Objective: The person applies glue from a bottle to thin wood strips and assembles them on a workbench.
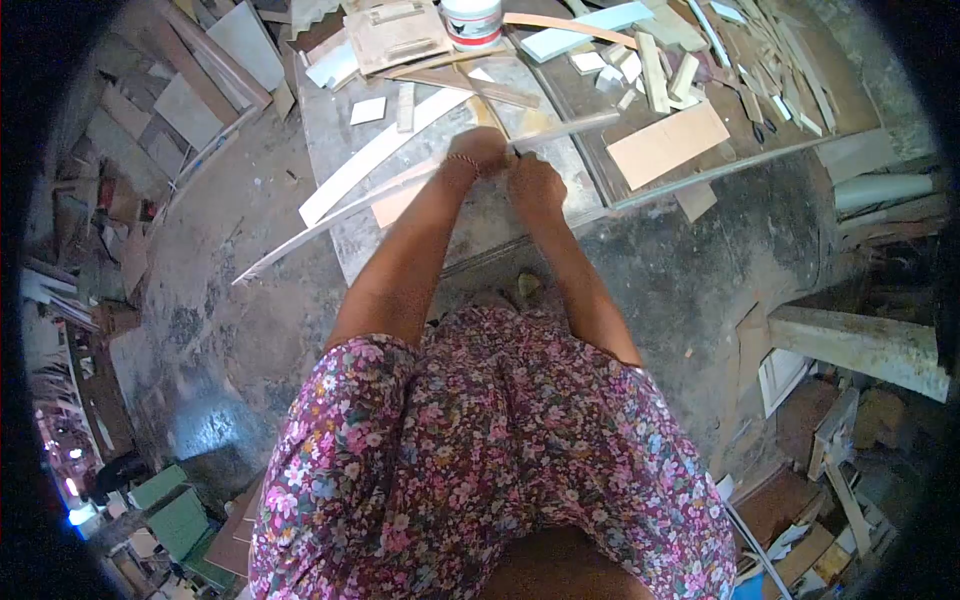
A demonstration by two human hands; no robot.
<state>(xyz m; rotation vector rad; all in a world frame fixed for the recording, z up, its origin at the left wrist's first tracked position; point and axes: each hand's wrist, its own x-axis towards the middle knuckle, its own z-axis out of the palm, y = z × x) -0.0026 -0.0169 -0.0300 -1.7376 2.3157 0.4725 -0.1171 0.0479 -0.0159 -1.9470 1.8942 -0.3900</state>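
Observation:
Across the worktable point(465, 235) runs a long thin wooden strip point(320, 225), its left end sticking out past the table's edge. My left hand point(480, 150), with a braided band at the wrist, is closed over the strip near the middle of the table. Just right of it, my right hand point(537, 187) is a fist, thumb side toward the left hand. A small dark tip shows between the two hands, too little to name. Behind the strip lies a wider white strip point(385, 150). A peach-coloured piece point(398, 203) is partly under my left forearm.
A white bucket point(472, 24) and a wooden panel point(398, 38) stand at the back. On the right table are a peach board point(668, 145), several wood offcuts point(652, 72) and scissors point(765, 128). Boards lean at the far left point(190, 105); a beam point(860, 350) juts in at right.

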